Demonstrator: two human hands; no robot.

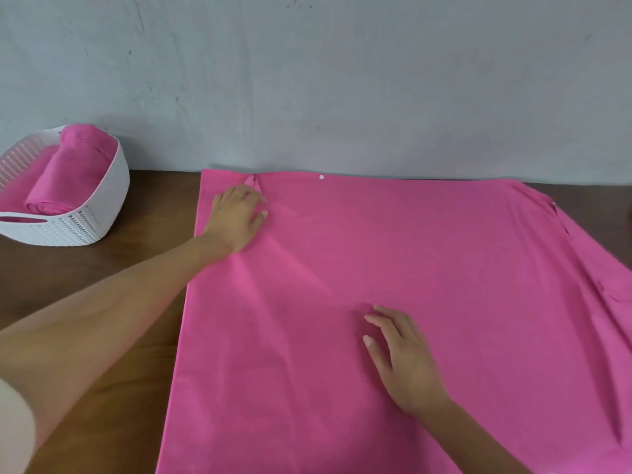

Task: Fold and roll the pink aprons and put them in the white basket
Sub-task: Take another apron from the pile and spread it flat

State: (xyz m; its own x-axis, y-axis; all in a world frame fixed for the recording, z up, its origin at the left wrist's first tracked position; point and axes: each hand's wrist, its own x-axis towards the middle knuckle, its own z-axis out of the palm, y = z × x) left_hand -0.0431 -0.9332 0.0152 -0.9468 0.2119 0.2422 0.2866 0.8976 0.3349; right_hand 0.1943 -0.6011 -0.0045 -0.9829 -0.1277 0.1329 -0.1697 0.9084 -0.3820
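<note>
Pink apron [444, 268] lies spread flat, faintly creased; left hand [236, 217] and right hand [403, 357] rest open-fingered on it.

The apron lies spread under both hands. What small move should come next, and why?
Probably sweep the right hand rightward to smooth creases: the pink apron lies spread but wrinkled, and the left hand rests on its far left corner, anchoring it.
</note>
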